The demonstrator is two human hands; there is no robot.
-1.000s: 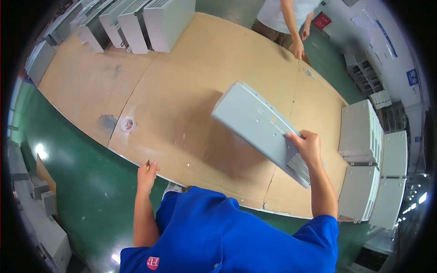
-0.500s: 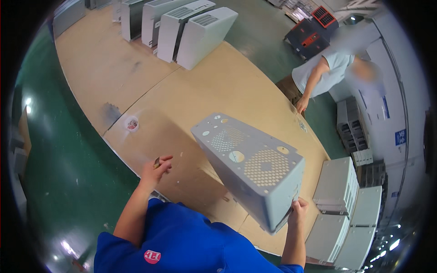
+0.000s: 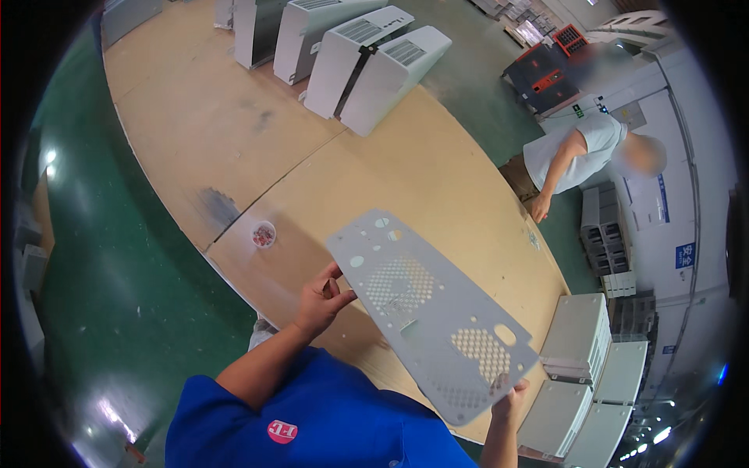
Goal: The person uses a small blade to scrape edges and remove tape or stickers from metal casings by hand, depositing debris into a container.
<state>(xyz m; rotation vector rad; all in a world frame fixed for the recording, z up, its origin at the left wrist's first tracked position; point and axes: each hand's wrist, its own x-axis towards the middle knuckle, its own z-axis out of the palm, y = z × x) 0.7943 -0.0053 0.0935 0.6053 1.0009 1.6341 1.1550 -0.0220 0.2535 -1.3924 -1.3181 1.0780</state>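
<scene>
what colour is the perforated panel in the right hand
Plain grey; the perforated panel shows best in the head view.

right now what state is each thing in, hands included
Perforated grey panel, raised, tilted
Right hand, gripping the panel's near right corner
Left hand, fingers bent at the panel's left edge, grip unclear
Small white cup, open, reddish bits inside
Tabletop, smudged dark in places
Far casings, standing in a row
Right-side casings, set close together
</scene>
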